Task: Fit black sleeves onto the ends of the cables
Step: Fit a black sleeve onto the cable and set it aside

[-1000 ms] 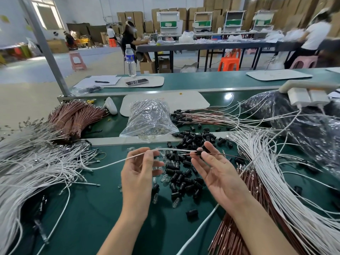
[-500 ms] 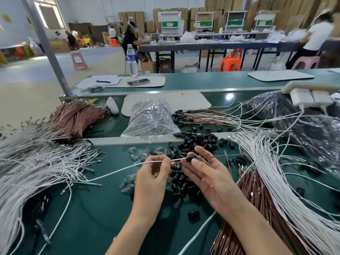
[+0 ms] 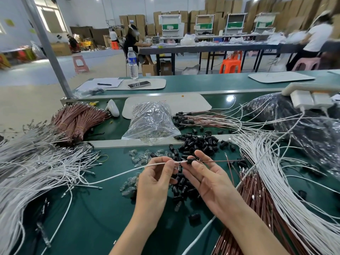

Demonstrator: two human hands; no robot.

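Drawn closer together since a second ago: left hand (image 3: 156,183) pinching white cable (image 3: 128,170), right hand (image 3: 211,181) pinching black sleeve (image 3: 191,161) at cable's end, above tabletop (image 3: 103,208). Behind: clear bag (image 3: 150,122) holding small parts.

A factory assembly hall: green workbenches (image 3: 95,208) heaped with cable bundles (image 3: 33,162), workers (image 3: 131,41) seated at long tables (image 3: 211,47), stacked cardboard cartons (image 3: 220,5) lining the far wall.

left hand (image 3: 156,181) and right hand (image 3: 209,181) meet fingertip to fingertip, both pinching, right palm turned up.
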